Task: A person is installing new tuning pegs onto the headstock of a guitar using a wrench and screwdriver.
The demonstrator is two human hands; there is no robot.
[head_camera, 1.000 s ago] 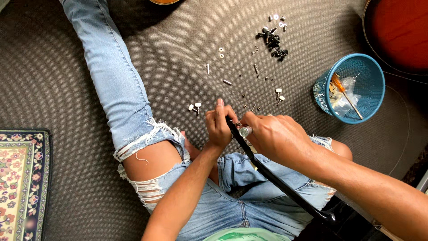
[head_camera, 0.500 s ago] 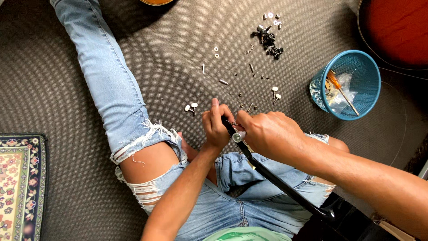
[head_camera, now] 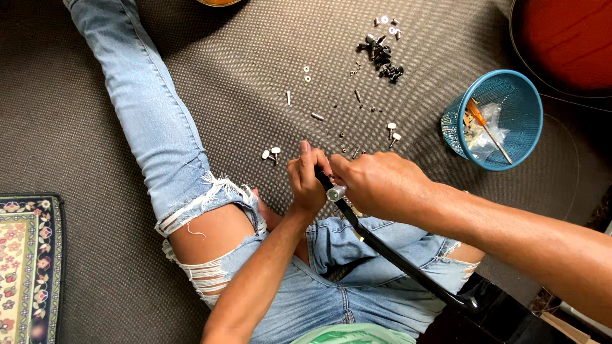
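Both hands on a black guitar neck, seated on grey carpet.

Carpet (head_camera: 95, 127) → blue basket (head_camera: 497, 118) → black neck (head_camera: 395, 255) across the lap → right hand (head_camera: 382, 185), grip closed round the neck's top end → left hand (head_camera: 307, 181), grip pinched narrow at the silver tuner peg (head_camera: 336, 192) → loose screws (head_camera: 382, 54). Risk: the peg slips from the pinch and gets lost among the scattered hardware.

Slim black neck (head_camera: 395, 261) with silver tuner (head_camera: 336, 192), slanting across lap.
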